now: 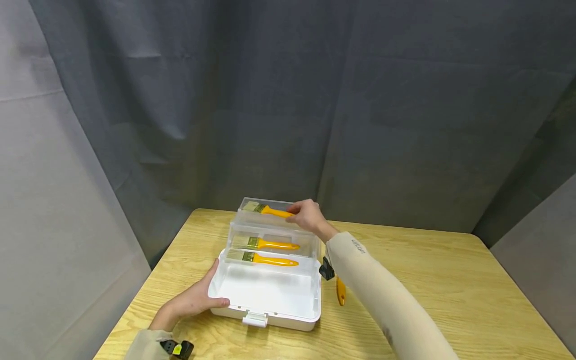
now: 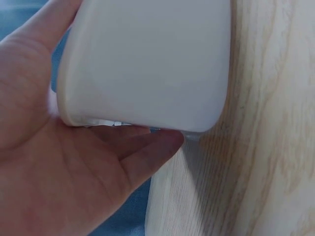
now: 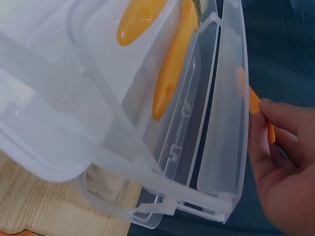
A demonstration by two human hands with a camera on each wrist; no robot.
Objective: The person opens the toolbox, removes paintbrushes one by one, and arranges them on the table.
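A white storage box [image 1: 270, 287] stands with its clear fold-out trays [image 1: 310, 245] raised in steps at the back. My left hand [image 1: 193, 300] grips the box's left side, thumb at the front corner; the left wrist view shows fingers against the white wall [image 2: 152, 59]. At the top tray, my right hand [image 1: 308, 216] pinches the orange handle of a paintbrush [image 1: 270, 210], whose bristles point left. Two more paintbrushes lie lower, one [image 1: 276, 245] in the middle and another [image 1: 274, 260] below it. The right wrist view shows my right hand [image 3: 285, 147] behind the tray wall.
An orange handle [image 1: 341, 291] lies on the wooden table [image 1: 450, 290] right of the box, partly hidden by my right sleeve. A white latch [image 1: 255, 319] hangs at the box front. Dark cloth [image 1: 382, 125] hangs behind the table.
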